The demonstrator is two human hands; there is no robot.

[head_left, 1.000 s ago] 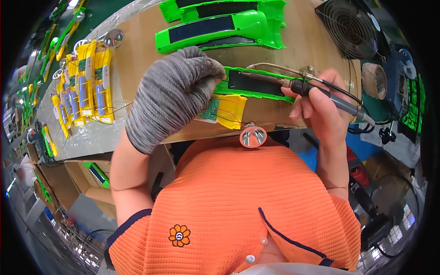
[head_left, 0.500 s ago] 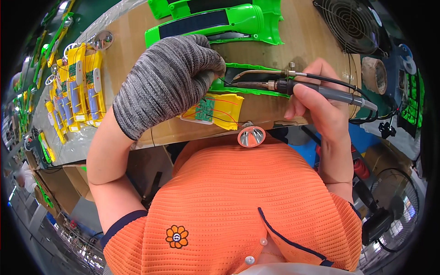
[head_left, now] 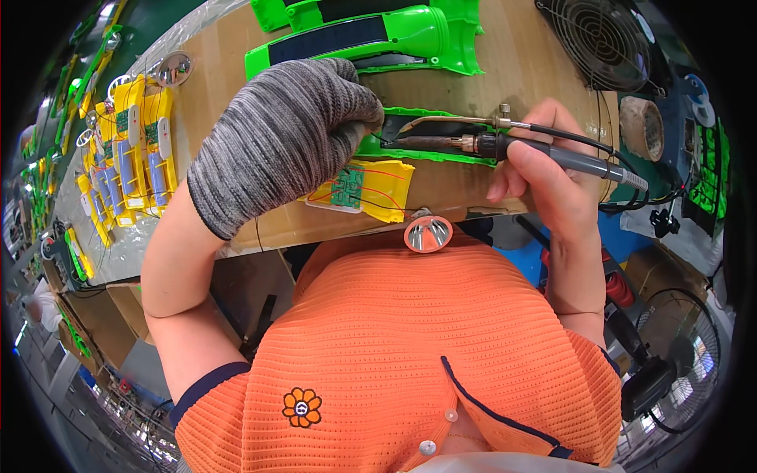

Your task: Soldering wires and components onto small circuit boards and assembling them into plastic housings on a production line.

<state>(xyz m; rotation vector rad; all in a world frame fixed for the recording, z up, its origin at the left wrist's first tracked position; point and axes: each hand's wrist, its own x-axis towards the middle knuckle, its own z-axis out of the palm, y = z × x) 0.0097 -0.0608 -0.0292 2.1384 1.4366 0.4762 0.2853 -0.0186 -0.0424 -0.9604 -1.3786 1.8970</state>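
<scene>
My left hand [head_left: 288, 142], in a grey striped knit glove, is closed at the left end of an open green casing half [head_left: 430, 113]. A thin black wire [head_left: 379, 137] shows at its pinched fingertips. My bare right hand [head_left: 556, 181] grips a soldering iron [head_left: 572, 162] with a curved metal solder-feed tube [head_left: 438, 123] clamped above it. The iron's tip points left, inside the casing near the wire. Below the casing lies a yellow holder [head_left: 398, 180] with a green circuit board [head_left: 347, 189] and red wires. A round shiny reflector [head_left: 428, 234] hangs at the table's near edge.
Green flashlight casings [head_left: 434, 35] with dark panels lie at the back. Yellow holders with blue cells [head_left: 126, 165] crowd the left side, near another reflector [head_left: 173, 69]. A fan with a wire guard [head_left: 599, 43] and a tape roll [head_left: 643, 128] stand at the right.
Both hands stay in nearly the same pose. The left hand, casing and yellow holder appear shifted very slightly left in the picture. The iron's tip remains by the wire.
</scene>
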